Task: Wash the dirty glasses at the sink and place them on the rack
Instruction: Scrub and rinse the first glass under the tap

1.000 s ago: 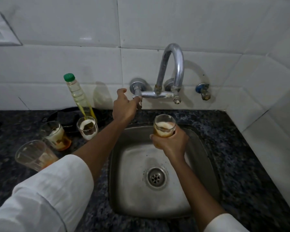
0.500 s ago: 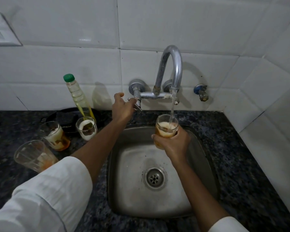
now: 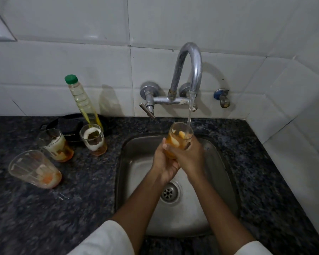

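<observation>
Left hand came off the tap handle and now cups the dirty glass from below, fingers curled round it. On the left counter three more dirty glasses wait near an oil bottle. Right hand is wrapped round the same glass, held over the sink at its far edge, with water from the tap running into it.
</observation>
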